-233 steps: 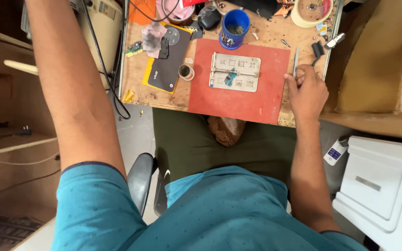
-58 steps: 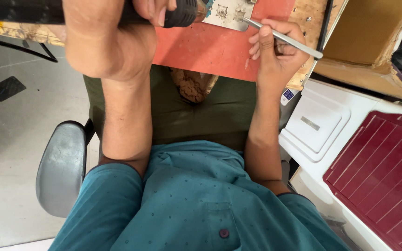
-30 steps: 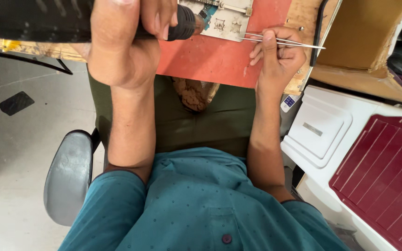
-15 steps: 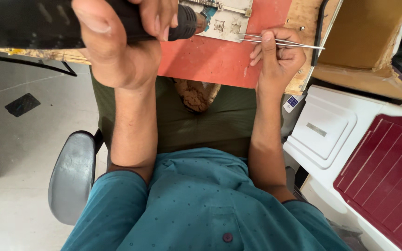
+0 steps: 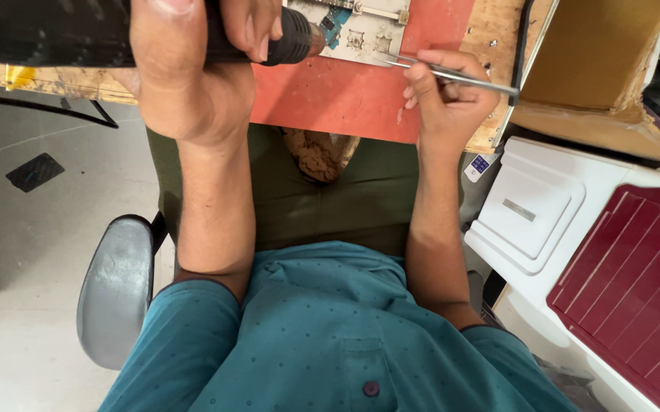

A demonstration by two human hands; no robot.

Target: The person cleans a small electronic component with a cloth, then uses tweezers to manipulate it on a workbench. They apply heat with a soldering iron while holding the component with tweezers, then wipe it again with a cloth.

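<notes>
The person sits at a wooden worktop with a red mat laid on it. At the mat's far edge lies a metal holder carrying a small blue circuit board; only its near part shows, the rest being cut off by the top of the view. The left hand is closed in a full grip round a thick black tool, its metal nozzle pointing at the board and standing just beside it; whether the nozzle touches cannot be told. The right hand pinches steel tweezers between thumb and fingers, the tips reaching to the holder's near right corner; whether they hold any part is too small to tell. Judgement: the work is in its middle stage. Both tools are brought to bear on the board, which sits fixed in the holder, so setting up appears complete. No loose component is seen on the mat, so nothing shows a part as lifted off or waiting to go on; the working of the board itself appears to remain in hand, with the laying down of both tools left to do. A white case and a dark red lid stand to the person's right, untouched.
</notes>
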